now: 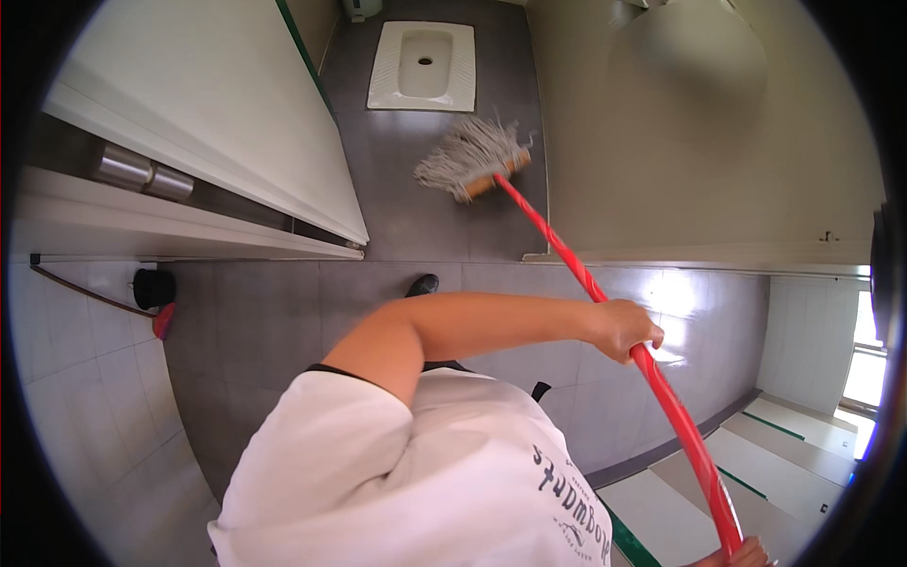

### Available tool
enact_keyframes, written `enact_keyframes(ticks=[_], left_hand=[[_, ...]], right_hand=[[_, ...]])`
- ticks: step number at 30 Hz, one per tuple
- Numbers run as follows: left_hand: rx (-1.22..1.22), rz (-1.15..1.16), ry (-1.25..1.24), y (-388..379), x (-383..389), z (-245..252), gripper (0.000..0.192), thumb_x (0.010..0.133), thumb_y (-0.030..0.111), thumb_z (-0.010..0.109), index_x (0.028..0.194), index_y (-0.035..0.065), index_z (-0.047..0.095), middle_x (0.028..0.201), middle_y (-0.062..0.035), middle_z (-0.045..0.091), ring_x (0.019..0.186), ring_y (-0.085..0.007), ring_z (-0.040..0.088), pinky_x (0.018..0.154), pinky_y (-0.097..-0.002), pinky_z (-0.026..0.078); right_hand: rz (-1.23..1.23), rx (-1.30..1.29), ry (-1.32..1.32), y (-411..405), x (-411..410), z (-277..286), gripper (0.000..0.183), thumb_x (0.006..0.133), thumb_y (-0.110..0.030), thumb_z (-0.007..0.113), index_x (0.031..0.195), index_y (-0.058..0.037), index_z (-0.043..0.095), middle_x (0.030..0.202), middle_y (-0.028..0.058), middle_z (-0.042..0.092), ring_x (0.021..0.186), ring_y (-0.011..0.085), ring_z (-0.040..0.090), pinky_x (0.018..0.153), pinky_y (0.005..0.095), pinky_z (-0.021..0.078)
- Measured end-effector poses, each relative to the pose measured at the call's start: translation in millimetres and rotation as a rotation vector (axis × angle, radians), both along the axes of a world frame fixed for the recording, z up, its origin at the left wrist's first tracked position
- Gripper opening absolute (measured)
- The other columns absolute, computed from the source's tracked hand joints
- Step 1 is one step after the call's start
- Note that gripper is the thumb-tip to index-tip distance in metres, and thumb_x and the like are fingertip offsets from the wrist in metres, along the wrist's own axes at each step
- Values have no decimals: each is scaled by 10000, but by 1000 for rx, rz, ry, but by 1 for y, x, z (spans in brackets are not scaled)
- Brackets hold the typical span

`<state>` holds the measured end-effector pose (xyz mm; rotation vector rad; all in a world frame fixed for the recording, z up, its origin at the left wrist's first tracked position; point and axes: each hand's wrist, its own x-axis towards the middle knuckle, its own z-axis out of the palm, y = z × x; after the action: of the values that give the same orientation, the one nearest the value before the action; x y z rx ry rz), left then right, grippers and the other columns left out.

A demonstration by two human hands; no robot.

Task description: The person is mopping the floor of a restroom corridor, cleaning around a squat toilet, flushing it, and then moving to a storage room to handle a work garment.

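My left hand (627, 329) is wrapped around the red mop handle (560, 244), with the arm reaching across my body. Lower down, at the bottom right edge, my right hand (744, 553) grips the upper part of the same handle and is partly cut off. The handle slants away from me to a string mop head (471, 156) with pale grey strands and an orange-brown bar. Its strands lie spread on the grey tiled floor (397, 212) inside a toilet stall. Just beyond them is a white squat toilet pan (425, 99) set into the floor.
A white stall door (212, 92) stands to the left, a beige partition (638, 184) to the right. By the left wall are a black bucket (154, 288) and a red long-handled dustpan or broom (164, 321). Further stall doors (762, 453) line the lower right.
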<state>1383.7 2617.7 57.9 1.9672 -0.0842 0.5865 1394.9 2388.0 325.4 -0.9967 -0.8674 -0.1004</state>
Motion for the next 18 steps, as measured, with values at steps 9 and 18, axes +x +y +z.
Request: enact_keyframes(ticks=[9,18], left_hand=[[-54,-30,248,-85,31,-43,100,597,-6,556,658,66,520,672,-102,555,695,-303,538,594,-426,407],[20,266,371,14,-56,-104,112,606,35,540,694,87,494,622,-97,534,642,-310,531,581,-414,393]], right_hand=[[195,-127,116,-54,76,12,332,858,-329,394,608,-116,344,468,-24,264,388,95,278,448,266,283],[383,-90,210,37,88,-81,235,853,-92,377,628,-104,313,469,-21,254,414,69,227,463,208,264]])
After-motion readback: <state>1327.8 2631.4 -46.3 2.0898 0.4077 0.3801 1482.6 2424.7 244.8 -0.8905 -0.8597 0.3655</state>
